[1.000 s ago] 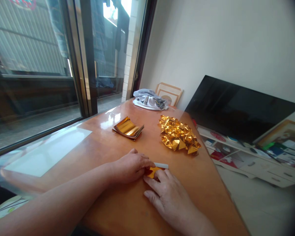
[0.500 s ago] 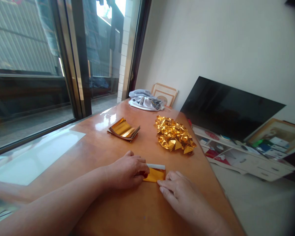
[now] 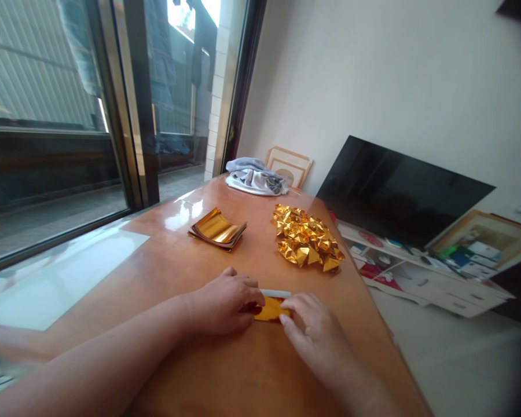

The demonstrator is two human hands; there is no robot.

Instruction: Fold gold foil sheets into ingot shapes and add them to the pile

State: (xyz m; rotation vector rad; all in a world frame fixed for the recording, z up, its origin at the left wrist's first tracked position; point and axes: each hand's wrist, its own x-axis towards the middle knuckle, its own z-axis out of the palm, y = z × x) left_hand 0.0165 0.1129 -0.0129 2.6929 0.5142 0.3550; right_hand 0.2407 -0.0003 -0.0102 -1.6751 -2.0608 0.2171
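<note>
A folded sheet of gold foil paper (image 3: pixel 270 308) lies on the table between my hands, with a pale strip along its far edge. My left hand (image 3: pixel 231 302) is closed on its left end, the fingers curled over and the thumb at the near side. At the right end, my right hand (image 3: pixel 313 324) has its thumb near the close edge and its fingertips on top, pinching the paper. The fingers hide both ends of the sheet.
Beyond my left hand sits a stack of gold foil paper (image 3: pixel 218 227). A pile of folded gold foil pieces (image 3: pixel 306 237) lies farther right. Bundled grey cloth (image 3: pixel 256 176) rests at the far end of the wooden table (image 3: pixel 208 370), whose right edge drops to the floor.
My right hand's fingers have moved from the paper's near right corner up over its right end, and the thumb now sits at the near edge. The left hand stays in place.
</note>
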